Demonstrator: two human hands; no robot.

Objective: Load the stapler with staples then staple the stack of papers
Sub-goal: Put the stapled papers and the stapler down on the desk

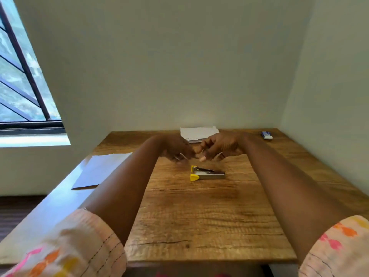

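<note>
While both arms reach forward over wooden table (pixel 199 216), window (pixel 20 76) fills upper left of frame. Brown envelope (pixel 99 169) lies flat, left of centre, near table edge. Left hand (pixel 175 149) at centre, fingers curled, blurred; whether it pinches anything, cannot tell. Yellow stapler (pixel 207 173) lies open on table just below both hands, touching neither. Right hand (pixel 219 146) close beside left, fingers curled, grip unclear. Papers (pixel 198 132) behind hands, against wall. Small blue-white box (pixel 266 134) at upper right corner of table.

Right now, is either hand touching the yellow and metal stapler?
No, the yellow and metal stapler lies alone on the wooden table.
</note>
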